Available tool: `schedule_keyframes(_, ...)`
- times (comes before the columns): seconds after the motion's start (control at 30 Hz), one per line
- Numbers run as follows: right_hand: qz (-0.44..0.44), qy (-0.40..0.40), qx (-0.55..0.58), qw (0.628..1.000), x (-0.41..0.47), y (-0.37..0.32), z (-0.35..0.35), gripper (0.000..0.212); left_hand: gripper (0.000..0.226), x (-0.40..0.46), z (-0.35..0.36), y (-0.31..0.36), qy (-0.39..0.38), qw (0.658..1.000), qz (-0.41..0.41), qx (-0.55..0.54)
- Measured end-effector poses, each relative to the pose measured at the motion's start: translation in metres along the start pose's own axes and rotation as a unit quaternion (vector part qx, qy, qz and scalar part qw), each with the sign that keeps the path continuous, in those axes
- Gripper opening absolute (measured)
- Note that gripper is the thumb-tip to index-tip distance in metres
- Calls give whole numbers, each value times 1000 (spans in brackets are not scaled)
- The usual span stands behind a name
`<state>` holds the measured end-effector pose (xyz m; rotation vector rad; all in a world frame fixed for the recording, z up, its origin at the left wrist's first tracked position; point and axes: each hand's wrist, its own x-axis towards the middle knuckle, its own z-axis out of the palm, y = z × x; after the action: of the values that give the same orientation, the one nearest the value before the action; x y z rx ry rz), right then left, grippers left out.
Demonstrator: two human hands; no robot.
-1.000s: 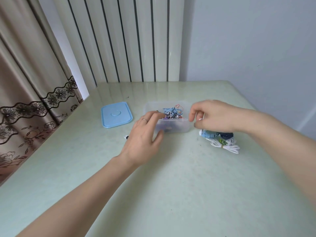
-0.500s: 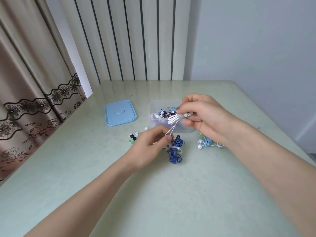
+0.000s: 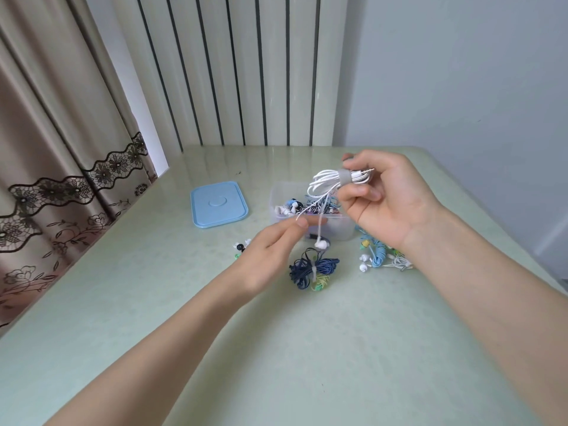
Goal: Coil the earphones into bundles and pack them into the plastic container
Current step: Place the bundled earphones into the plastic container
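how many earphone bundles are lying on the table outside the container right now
2 clearly: a dark blue bundle in front of the container, and a light blue one under the right hand; more may be hidden.
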<state>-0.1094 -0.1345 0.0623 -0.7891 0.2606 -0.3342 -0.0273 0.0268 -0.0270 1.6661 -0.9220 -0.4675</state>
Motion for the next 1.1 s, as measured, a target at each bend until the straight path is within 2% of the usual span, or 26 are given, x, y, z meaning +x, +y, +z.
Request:
schedule_keyframes(0.13, 3, -15, 56, 998, -2, -6, 1, 11, 39, 5, -9, 9, 28, 997, 15, -72)
schedule_keyframes(0.2, -1, -15, 87, 996, -3, -9, 3, 12, 37, 6, -13, 15, 5, 992, 5, -125)
schedule_keyframes(0.3, -2, -12, 95, 995, -5, -8, 7, 10, 35, 4, -15, 21, -16, 990, -7, -137)
schedule_keyframes(0.43, 15, -48, 83, 995, -8, 6, 15, 9, 30, 0, -13, 17, -52, 986, -44, -149)
schedule_keyframes(0.5, 26, -59, 84, 994, -8, 15, 19, 12, 28, -4, -12, 15, -53, 978, -73, -190)
schedule_keyframes(0.6, 42, -62, 100, 992, -6, 29, 23, 10, 38, -11, -11, 12, -58, 952, -124, -275)
schedule_keyframes(0.7, 56, -68, 115, 989, -1, 39, 24, 12, 37, -19, -17, 7, -34, 947, -132, -289)
schedule_keyframes(0.83, 86, -51, 113, 988, 2, 52, 17, 11, 34, -23, -36, -3, 45, 956, -132, -258)
schedule_keyframes(0.93, 140, -12, 22, 990, 1, 73, 12, 8, 33, -24, -54, -16, 100, 975, -131, -151)
schedule_keyframes(1.0, 172, -13, -106, 979, -1, 89, 7, 11, 30, -25, -63, -24, 125, 979, -134, -95)
schedule_keyframes(1.03, 169, -26, -203, 964, -2, 98, 4, 13, 29, -26, -68, -26, 129, 979, -137, -76)
schedule_keyframes(1.07, 148, -41, -323, 934, -5, 104, 2, 12, 29, -27, -71, -29, 126, 980, -139, -61)
schedule_keyframes(1.1, 120, -58, -447, 885, -9, 109, 1, 8, 29, -28, -72, -30, 115, 982, -140, -47)
